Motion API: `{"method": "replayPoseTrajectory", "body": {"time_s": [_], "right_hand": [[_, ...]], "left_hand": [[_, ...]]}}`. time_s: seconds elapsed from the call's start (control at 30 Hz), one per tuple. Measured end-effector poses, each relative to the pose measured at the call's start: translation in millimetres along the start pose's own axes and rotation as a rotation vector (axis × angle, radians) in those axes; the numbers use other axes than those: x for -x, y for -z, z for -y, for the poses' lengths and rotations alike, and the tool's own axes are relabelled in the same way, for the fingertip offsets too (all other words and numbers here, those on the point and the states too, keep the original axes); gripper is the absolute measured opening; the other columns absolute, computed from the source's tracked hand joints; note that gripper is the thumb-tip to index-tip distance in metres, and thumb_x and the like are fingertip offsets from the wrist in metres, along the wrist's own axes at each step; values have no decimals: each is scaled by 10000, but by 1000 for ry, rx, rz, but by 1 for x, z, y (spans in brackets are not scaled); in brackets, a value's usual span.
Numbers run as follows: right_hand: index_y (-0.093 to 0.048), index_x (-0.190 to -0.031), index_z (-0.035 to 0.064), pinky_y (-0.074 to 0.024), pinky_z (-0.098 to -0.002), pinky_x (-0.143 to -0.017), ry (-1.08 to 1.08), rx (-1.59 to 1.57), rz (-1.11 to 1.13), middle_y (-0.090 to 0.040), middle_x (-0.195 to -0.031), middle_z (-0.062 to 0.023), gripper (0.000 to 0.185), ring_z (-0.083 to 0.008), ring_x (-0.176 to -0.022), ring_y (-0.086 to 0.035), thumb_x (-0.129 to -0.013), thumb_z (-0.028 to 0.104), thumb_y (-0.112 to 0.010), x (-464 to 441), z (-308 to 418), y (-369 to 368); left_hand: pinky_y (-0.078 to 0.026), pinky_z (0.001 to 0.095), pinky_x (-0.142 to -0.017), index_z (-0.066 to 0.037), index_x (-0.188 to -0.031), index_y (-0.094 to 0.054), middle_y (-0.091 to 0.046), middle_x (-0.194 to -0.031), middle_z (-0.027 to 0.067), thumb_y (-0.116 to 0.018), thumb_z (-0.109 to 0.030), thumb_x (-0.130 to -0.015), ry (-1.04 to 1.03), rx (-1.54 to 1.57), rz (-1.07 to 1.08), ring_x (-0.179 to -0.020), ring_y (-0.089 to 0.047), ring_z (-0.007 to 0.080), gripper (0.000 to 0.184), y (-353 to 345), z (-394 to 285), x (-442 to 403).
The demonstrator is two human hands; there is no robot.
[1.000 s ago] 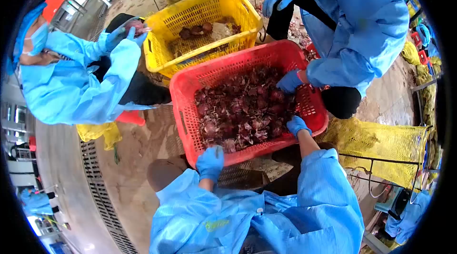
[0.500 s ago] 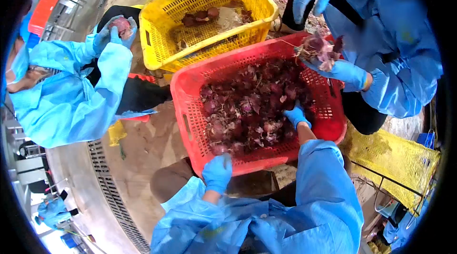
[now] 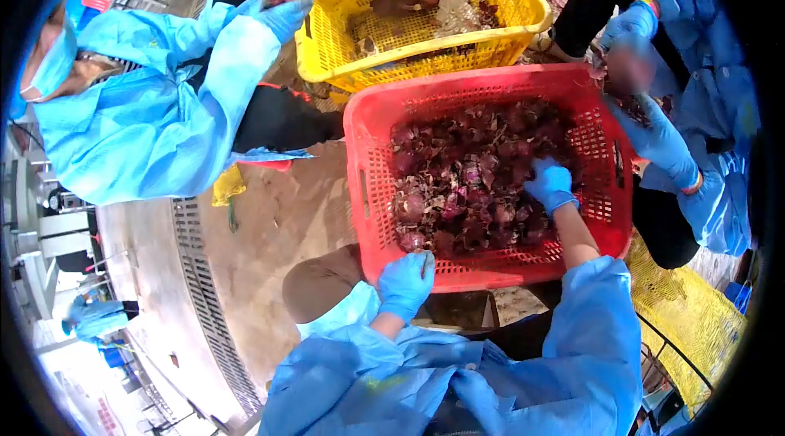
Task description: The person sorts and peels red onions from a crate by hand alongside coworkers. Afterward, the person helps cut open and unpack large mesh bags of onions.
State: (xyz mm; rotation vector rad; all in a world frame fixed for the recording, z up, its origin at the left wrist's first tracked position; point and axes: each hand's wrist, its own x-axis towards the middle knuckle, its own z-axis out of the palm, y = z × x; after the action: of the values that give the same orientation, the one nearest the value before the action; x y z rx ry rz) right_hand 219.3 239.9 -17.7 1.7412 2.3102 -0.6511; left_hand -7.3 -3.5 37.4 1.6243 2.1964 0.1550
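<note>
A red plastic crate [image 3: 491, 279] in front of me holds a heap of red onions [image 3: 466, 182] with loose skins. My right hand [image 3: 553, 185], in a blue glove, reaches into the crate and touches the onions at its right side. Its thumb and fingers are apart, with the fingertips partly hidden among the onions. My left hand [image 3: 405, 285], also gloved in blue, is by the crate's near left rim. Its fingers are pressed together, and something small and dark shows at the tips, too small to name.
A yellow crate [image 3: 425, 51] with some onions and skins stands behind the red one. A co-worker's gloved hands [image 3: 282, 15] hold an onion at the left. Another co-worker's hands [image 3: 666, 141] hold onions at the right. Yellow mesh sacking [image 3: 679, 305] lies at the lower right.
My view has shifted, so the crates appear further right. My right hand is still in the onions. The right co-worker's hands have come together around the onions.
</note>
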Motion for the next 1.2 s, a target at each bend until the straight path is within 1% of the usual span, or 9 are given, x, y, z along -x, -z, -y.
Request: {"method": "replayPoseTrajectory", "body": {"time_s": [0.23, 0.43, 0.5, 0.57, 0.77, 0.9, 1.0, 1.1, 1.2], "right_hand": [[-529, -1166, 188, -480, -428, -792, 704, -186, 157, -538, -1171, -110, 474, -310, -1047, -535, -703, 107, -589, -1, 187, -100], [-465, -1190, 173, -485, -439, -753, 384, -113, 281, -526, -1050, -179, 577, -349, -955, -556, -667, 256, -693, 5, 206, -128], [-445, -1221, 156, -488, -429, -763, 135, -528, 326, -531, -1079, -186, 717, -349, -927, -574, -598, 375, -724, 4, 180, -131], [-428, -1266, 172, -465, -426, -837, 161, -794, 355, -507, -1189, -182, 712, -326, -1032, -542, -649, 419, -682, 1, 146, -150], [-443, -1272, 115, -418, -444, -934, -519, -1941, 645, -522, -1206, -115, 544, -271, -1109, -490, -882, 493, -426, 69, 122, -71], [-409, -1293, 79, -396, -440, -971, -269, -2203, 606, -476, -1269, -121, 634, -275, -1128, -483, -875, 557, -397, 99, 124, -67], [-426, -1284, 91, -431, -429, -927, -224, -2106, 458, -514, -1230, -104, 645, -259, -1093, -512, -868, 582, -393, 118, 122, -76], [-463, -1240, 106, -469, -408, -844, -266, -2047, 389, -548, -1163, -87, 548, -244, -1019, -547, -891, 525, -411, 141, 130, -61], [-468, -1213, 91, -455, -398, -858, -104, -1177, 141, -526, -1197, -88, 396, -239, -1062, -526, -875, 294, -513, 150, 128, -53]], "left_hand": [[-463, 455, -599, -117, -843, -634, -614, -761, 112, -464, -342, -864, 20, 49, 16, -699, -596, 319, 282, 0, 2, 1], [-446, 455, -595, -111, -804, -596, -598, -736, 111, -462, -300, -859, 15, 80, 93, -685, -589, 317, 238, -6, 9, 5], [-451, 437, -595, -118, -838, -606, -604, -739, 103, -441, -321, -871, -30, 28, -24, -683, -595, 305, 264, -7, 8, 5], [-455, 424, -597, -116, -865, -607, -610, -748, 104, -432, -329, -879, -4, 60, 27, -685, -600, 300, 276, 1, 5, 2], [-451, 437, -622, -112, -1101, -561, -608, -812, 122, -460, -401, -858, 19, 112, -50, -726, -594, 320, 391, 0, 7, 3], [-447, 418, -818, -92, -1353, -340, -572, -1103, 172, -522, -436, -841, 115, 334, 149, -937, -572, 348, 644, 45, -5, 5], [-391, 371, -947, -107, -1359, -336, -482, -1238, 164, -620, -340, -811, -247, 835, -294, -1134, -478, 315, 660, 17, -10, -4], [-313, 337, -1020, -64, -1347, -353, -396, -1352, 124, -654, -212, -807, -317, 905, -217, -1227, -395, 257, 635, 15, -21, -8], [-311, 329, -1021, -58, -1325, -394, -363, -1379, 110, -589, -77, -831, -346, 1214, -176, -1242, -375, 240, 531, 1, -20, -16]]}}
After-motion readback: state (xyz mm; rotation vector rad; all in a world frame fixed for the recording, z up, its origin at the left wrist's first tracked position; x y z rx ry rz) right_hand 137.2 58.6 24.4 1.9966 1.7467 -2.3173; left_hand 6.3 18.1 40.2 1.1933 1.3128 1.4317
